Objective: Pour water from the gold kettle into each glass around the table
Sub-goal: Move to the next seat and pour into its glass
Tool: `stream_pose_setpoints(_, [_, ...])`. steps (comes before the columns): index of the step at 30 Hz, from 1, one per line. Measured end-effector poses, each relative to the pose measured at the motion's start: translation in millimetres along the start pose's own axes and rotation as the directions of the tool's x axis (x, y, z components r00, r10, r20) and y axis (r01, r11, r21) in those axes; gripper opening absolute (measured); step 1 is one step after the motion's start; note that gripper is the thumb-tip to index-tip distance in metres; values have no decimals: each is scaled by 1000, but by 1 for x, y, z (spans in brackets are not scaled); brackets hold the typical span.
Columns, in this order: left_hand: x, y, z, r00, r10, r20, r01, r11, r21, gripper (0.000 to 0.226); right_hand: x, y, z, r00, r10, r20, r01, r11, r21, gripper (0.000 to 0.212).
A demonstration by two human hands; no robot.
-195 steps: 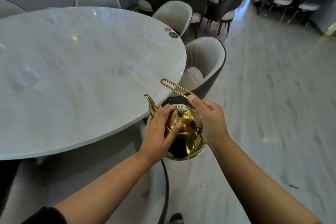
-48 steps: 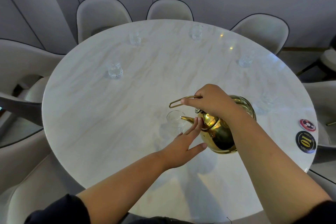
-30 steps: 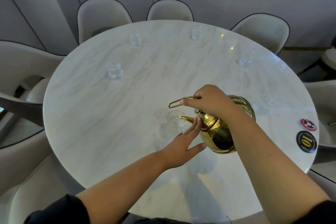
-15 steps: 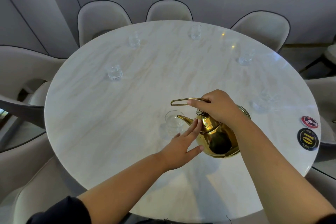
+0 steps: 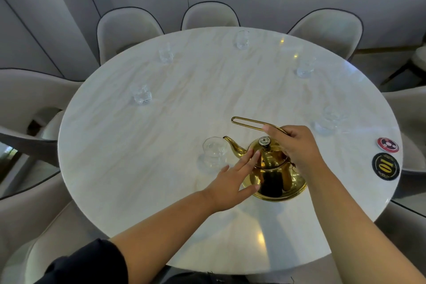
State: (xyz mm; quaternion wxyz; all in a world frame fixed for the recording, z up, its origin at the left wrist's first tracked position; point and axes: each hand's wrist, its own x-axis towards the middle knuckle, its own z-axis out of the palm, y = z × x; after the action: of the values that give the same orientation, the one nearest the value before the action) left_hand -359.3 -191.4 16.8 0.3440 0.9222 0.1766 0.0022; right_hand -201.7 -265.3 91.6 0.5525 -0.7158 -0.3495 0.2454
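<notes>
The gold kettle (image 5: 274, 175) stands nearly upright on the round marble table (image 5: 161, 145), its spout pointing left toward the nearest clear glass (image 5: 214, 152). My right hand (image 5: 297, 147) grips the kettle's wire handle. My left hand (image 5: 232, 177) is flat and open, its fingers resting against the kettle's left side near the lid. Several other clear glasses ring the table: at the left (image 5: 141, 94), the far left (image 5: 165, 53), the far middle (image 5: 243, 40), the far right (image 5: 305, 68) and the right (image 5: 328, 120).
Beige padded chairs (image 5: 129, 30) surround the table on all sides. Two round stickers, a black "10" badge (image 5: 386, 166) and a red one (image 5: 388, 144), lie near the table's right edge. A grey wall is behind.
The kettle has tipped back from its pouring tilt to nearly upright and come down onto the table. My right hand slid back along the handle. My left hand stays against the kettle.
</notes>
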Motion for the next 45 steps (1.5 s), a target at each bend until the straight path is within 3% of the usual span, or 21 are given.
stream_pose_setpoints(5, [4,6,4,1000,15,-13,-14,998,63,68,-9,14,-12,987,106,-122,-77,971,225,59])
stream_pose_setpoints(15, [25,10,-6,997,7,-80,3,992,126,73,10,17,-17,964,153,-218,-60,922,382,58])
stream_pose_setpoints(28, [143,-71,-106,993,32,-109,-14,987,162,95,158,5,18,955,163,-249,-62,927,370,55])
stream_pose_setpoints(38, [245,-160,-159,982,-20,-189,50,986,158,91,314,12,65,949,243,-200,-144,901,409,58])
stream_pose_setpoints(45, [297,-201,-181,967,-72,-246,68,997,-25,94,390,25,88,962,221,-160,-137,898,417,65])
